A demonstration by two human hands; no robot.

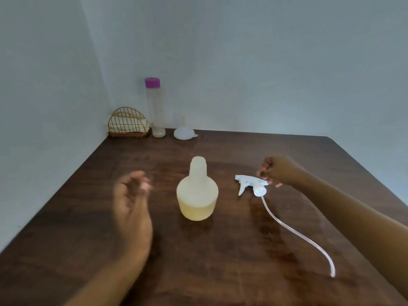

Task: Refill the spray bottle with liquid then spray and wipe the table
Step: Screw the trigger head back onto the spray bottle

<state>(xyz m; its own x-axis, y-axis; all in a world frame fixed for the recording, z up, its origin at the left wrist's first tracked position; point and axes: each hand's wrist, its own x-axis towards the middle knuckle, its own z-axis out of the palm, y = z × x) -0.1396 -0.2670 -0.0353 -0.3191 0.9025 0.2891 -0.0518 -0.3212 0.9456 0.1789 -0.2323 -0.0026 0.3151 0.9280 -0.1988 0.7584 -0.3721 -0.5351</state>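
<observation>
The left hand, nearest the viewer, is hovering over the table. It is blurred, with fingers loosely curled and holding nothing. The spray bottle is standing upright between the two hands, uncapped, with yellowish liquid filling its lower part. The right hand is pinching the rear of the spray head, which is lying on the table. Its dip tube is trailing toward the viewer, just inside the right forearm.

Filling is looking finished, so refitting the head is likely the step in hand. Next, the tube's loose end is needing to go down the narrow neck while the left hand is steadying the bottle, then the collar twisting on.

Far beyond the left hand, the funnel, tall capped bottle and napkin holder are crowding the wall corner. The table's edge is running just outside the right forearm, leaving open room between the hands.
</observation>
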